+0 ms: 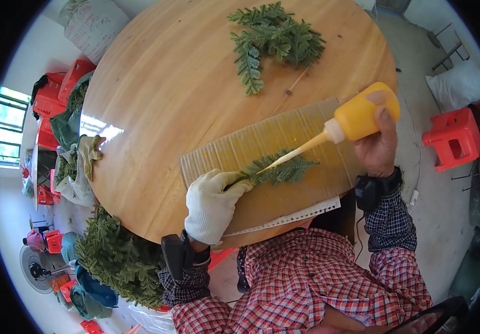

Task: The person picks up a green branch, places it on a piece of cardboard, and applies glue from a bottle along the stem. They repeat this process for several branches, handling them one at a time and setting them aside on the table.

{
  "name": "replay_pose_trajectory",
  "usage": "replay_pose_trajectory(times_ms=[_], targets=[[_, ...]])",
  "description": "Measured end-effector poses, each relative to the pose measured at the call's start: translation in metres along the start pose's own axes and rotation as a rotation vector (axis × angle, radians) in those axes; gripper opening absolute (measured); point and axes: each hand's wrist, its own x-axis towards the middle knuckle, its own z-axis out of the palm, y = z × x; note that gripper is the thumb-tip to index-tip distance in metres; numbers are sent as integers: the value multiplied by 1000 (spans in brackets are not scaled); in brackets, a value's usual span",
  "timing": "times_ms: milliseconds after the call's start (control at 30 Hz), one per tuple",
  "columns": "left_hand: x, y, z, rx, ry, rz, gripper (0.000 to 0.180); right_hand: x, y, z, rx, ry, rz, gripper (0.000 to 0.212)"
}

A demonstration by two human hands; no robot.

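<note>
Pinning green sprig [281,168] under left hand [213,203]

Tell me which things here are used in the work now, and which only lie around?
In use:
- left hand, gloved, pinching the green sprig
- right hand, its grip around the yellow squeeze bottle, nozzle on the sprig
- cardboard sheet under the sprig

Lying about:
- pile of green sprigs on the round wooden table
- red plastic stool
- sacks of greenery on the floor

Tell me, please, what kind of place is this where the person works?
Probably a small craft workshop for artificial greenery. A round wooden table holds a pile of green sprigs, bags of green branches lie on the floor, and red plastic stools stand around. The right hand squeezes a yellow bottle onto a sprig.
</note>
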Motion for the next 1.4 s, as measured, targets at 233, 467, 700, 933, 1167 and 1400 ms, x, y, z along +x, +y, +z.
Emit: replay_pose_trajectory(times_ms=[233,467,700,933,1167,1400], targets=[[-2,1,2,-5,24,9,16,-7,3,10,-230,-51,96,53],[-2,2,3,-33,19,-77,16,-7,6,19,-271,-47,95,51],[-2,-1,5,-50,70,-50,15,-10,1,14,-314,-47,65,49],[-2,1,5,-52,65,-35,13,-23,-13,13,-322,70,-15,37],[-2,8,5,-84,77,-73,13,-41,-20,-15,-322,52,-53,44],[-1,11,8,-123,91,-121,11,-49,-33,-27,-361,129,-95,47]])
